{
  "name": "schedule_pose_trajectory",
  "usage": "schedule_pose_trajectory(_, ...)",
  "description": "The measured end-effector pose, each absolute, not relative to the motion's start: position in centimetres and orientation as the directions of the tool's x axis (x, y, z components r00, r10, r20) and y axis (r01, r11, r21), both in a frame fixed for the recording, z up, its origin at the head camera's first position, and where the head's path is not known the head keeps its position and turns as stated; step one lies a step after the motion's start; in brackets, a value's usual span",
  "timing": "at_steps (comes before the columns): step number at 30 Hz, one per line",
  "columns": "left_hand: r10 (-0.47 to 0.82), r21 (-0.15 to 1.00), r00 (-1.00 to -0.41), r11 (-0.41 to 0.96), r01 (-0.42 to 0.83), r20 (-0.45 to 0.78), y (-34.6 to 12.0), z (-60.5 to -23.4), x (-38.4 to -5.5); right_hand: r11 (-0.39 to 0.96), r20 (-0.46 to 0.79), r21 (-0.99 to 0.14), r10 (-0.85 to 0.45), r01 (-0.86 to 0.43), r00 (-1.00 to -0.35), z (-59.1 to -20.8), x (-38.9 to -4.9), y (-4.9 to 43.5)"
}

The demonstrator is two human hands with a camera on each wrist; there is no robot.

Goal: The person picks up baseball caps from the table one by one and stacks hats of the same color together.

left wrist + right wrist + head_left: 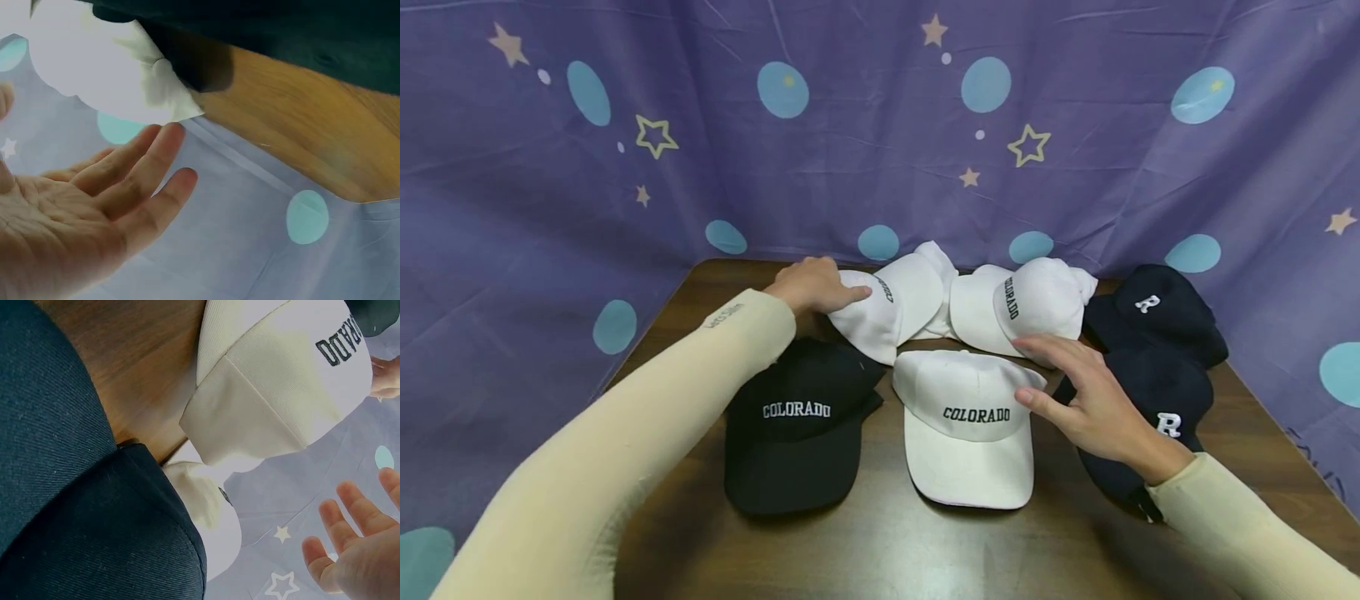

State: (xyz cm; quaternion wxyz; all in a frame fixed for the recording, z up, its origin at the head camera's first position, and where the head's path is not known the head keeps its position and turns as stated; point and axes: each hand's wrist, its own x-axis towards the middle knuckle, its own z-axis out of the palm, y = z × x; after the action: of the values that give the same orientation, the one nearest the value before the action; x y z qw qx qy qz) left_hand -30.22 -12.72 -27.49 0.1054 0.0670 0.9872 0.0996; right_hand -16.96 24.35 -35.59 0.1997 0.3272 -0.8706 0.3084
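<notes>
Left hand [815, 285], fingers loose, at the rear-left white cap [867, 323]; right hand [1096, 402], fingers spread, by the front white cap [967, 467] on the bench [917, 554]. Contact unclear; seemingly mid-reach, grasping would need curled fingers.

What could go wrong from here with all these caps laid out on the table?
The left sleeve crosses the edge of the black cap in the head view, so it might catch that cap. The back-left white cap overlaps its white neighbour there, so shifting one may drag the other. The right hand is close to the front white cap and front navy cap, and could nudge either.
</notes>
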Motion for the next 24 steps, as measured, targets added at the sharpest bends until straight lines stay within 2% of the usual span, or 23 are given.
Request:
schedule_pose_trajectory(5, 0.137, 0.187, -0.949, 0.979, 0.086, -0.283, -12.2, -28.4, -30.9, 0.586, 0.551, -0.412, -0.449, -0.697, -0.703, -35.5, -17.0, 24.5)
schedule_pose_trajectory(10, 0.153, 0.217, -0.926, 0.973, 0.080, -0.345, -11.7, -29.3, -31.5, 0.594, 0.557, -0.408, -0.439, -0.693, -0.705, -35.4, -16.8, 24.6)
schedule_pose_trajectory(24, 0.185, 0.267, -0.925, 0.959, 0.096, -0.332, -11.2, -30.8, -32.4, 0.616, 0.543, -0.415, -0.423, -0.670, -0.725, -35.7, -16.9, 24.8)
